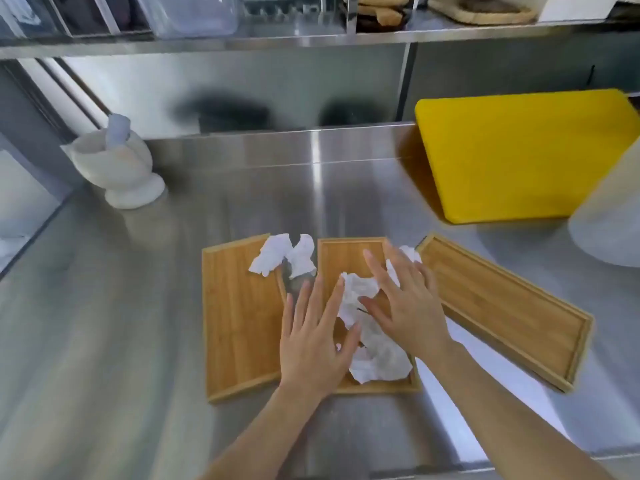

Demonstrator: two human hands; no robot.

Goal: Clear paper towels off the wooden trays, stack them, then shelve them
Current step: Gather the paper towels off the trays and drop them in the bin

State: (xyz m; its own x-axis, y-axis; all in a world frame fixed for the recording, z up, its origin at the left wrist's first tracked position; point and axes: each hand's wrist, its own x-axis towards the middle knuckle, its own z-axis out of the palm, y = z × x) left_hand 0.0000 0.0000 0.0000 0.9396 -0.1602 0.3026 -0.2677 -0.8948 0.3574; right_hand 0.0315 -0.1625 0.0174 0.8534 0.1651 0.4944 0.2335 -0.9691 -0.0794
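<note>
Steel counter (138, 306), three wooden trays (239, 323) abreast, bare margins around.

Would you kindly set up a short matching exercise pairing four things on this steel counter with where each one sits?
Things:
1. mortar and pestle
2. yellow cutting board
3. right tray
4. middle tray

Places:
A. far right, leaning tilted
B. under both hands, crumpled paper towels in it
C. far left of the counter
D. near right, angled, no paper in it

Pairs: 1-C, 2-A, 3-D, 4-B
</note>
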